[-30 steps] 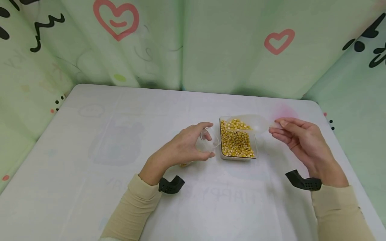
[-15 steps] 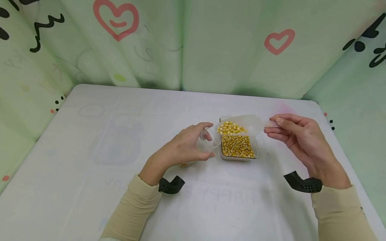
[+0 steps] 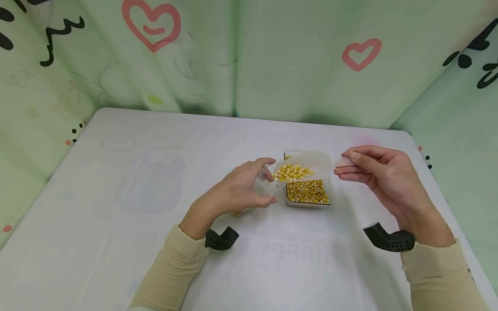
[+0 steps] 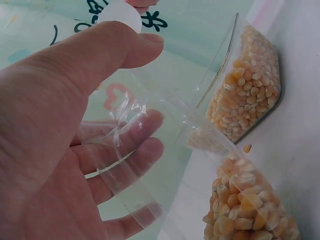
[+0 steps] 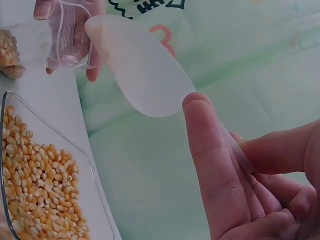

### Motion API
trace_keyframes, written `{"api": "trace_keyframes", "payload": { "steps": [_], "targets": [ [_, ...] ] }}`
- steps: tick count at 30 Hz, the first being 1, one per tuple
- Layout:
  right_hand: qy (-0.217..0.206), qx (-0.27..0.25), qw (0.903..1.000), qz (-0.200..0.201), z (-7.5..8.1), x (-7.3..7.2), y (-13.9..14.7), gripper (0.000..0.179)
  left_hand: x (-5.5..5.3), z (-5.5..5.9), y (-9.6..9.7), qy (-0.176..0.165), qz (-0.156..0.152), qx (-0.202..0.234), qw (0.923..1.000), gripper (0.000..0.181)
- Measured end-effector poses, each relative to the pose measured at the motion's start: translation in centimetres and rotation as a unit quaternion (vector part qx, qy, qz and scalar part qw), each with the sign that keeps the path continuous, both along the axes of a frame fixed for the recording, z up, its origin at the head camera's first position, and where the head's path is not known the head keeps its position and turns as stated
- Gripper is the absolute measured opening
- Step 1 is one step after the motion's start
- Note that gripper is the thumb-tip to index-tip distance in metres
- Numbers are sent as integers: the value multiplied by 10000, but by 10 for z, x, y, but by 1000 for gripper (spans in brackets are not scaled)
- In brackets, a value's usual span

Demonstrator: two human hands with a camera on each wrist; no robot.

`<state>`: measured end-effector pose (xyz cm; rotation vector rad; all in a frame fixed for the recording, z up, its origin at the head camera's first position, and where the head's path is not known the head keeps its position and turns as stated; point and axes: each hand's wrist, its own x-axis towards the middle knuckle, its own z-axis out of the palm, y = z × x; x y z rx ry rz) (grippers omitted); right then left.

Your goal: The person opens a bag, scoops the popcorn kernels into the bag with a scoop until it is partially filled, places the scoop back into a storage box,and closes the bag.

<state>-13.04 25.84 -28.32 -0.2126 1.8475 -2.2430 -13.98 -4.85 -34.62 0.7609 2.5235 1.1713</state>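
My left hand (image 3: pixel 237 188) holds the mouth of a clear zip bag (image 4: pixel 107 175) spread wide between thumb and fingers. Corn kernels (image 4: pixel 245 200) fill the bag's bottom, mostly hidden behind the hand in the head view. Between thumb and fingers my right hand (image 3: pixel 389 183) pinches the short handle of a translucent white scoop (image 3: pixel 322 165). A heap of yellow kernels (image 3: pixel 292 172) lies in the scoop, whose tip overlaps the bag's mouth in the head view. Below the scoop stands a clear rectangular container (image 3: pixel 330 190) holding many more kernels (image 3: pixel 306 192).
The white table (image 3: pixel 155 181) carries the container right of centre. One loose kernel (image 4: pixel 247 148) lies between bag and container. A green printed curtain (image 3: pixel 272 65) hangs around the table's back and sides.
The right hand has moved the loaded scoop left, from over the container to the bag's mouth, its tip now lower. The left hand has kept its place with the bag.
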Motion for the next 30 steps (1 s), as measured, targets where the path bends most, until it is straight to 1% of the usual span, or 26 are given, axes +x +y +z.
{"api": "trace_keyframes", "payload": {
  "steps": [3,8,15,22,27,30],
  "targets": [
    [37,380,9992,-149,3,2,-3,17,0,0,0,2,39,-98,9999,81],
    [94,985,9945,-356,7,4,-7,19,0,1,0,40,56,-183,9998,81],
    [343,1226,9913,-336,9,7,-11,23,0,0,0,79,-11,-117,9999,80],
    [435,1452,9879,-335,13,8,-14,30,1,1,0,100,16,-134,9999,80],
    [470,1720,9831,-423,16,10,-17,33,2,1,0,74,48,-146,9999,81],
    [517,1965,9781,-446,18,12,-18,35,2,0,-1,97,23,-121,9999,80]
  ]
}}
